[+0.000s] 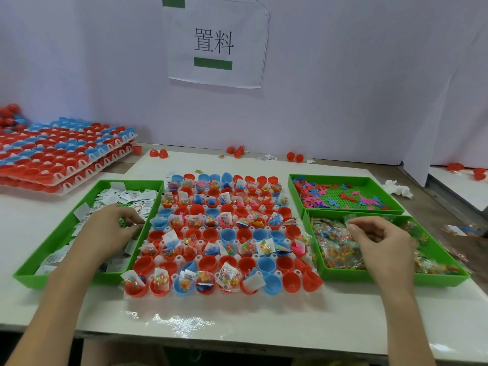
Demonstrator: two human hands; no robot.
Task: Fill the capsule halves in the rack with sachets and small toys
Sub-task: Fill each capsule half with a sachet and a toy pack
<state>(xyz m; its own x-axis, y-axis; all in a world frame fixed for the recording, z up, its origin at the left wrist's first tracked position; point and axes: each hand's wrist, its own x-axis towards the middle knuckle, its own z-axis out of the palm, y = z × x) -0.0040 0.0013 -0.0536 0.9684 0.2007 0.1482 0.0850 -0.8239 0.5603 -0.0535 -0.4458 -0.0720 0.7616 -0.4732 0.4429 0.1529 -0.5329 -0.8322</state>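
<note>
1. The rack (pixel 182 258) sits mid-bench between the sachet tray (pixel 47 249) and the packet tray (pixel 390 280). Roughly half its capsule halves (pixel 266 264) hold fillings — whole rows and the near-right corner stay bare.
2. Left hand (pixel 111 228): grip closed on flat paper sachets (pixel 124 195).
3. Right hand (pixel 380 239): grip pinching a crinkly clear toy packet (pixel 350 220) (glossy film, bright beads).
4. The halves are smooth, rounded plastic — red or blue.
</note>
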